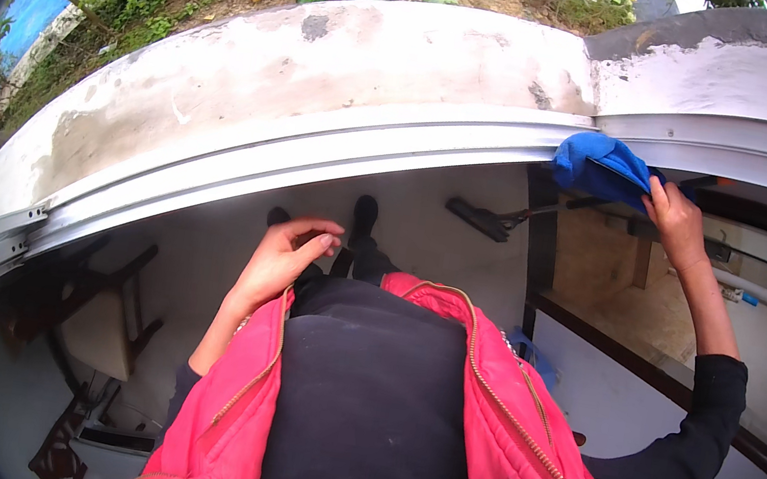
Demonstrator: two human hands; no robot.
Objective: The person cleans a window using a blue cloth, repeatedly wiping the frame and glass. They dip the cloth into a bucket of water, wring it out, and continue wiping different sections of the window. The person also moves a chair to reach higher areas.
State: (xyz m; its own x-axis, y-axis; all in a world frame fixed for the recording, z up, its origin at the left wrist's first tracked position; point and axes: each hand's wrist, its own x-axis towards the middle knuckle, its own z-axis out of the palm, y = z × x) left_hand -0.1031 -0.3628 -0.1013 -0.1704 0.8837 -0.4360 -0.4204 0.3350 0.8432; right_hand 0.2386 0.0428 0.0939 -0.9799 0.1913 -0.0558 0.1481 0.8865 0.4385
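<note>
- Cloth of bright blue, crumpled fabric lies at the inner edge of the long white metal rail, up on my right near the joint where two lengths of it meet.
- My right hand is closed on the cloth's near end, pinching it between thumb and fingers. I judge the loose folds are left forward so that fabric, rather than skin, meets the metal.
- That arm reaches far out, probably because this stretch of rail lies well off to my side.
- My left hand has its fingers loosely bent and nothing visible in it; it hangs before my body, apart from the rail, perhaps for balance.
- Along the rail's far side runs a broad, stained white plaster wall. It seems to serve as a retaining edge: the brown earth bed behind it contains soil and leafy green plants.
- Below, a black, wide-headed floor brush stands out on the pale floor, near my dark shoes.
- Beside my open pink zip jacket, a translucent blue item shows partly; I cannot tell whether it contains anything.
</note>
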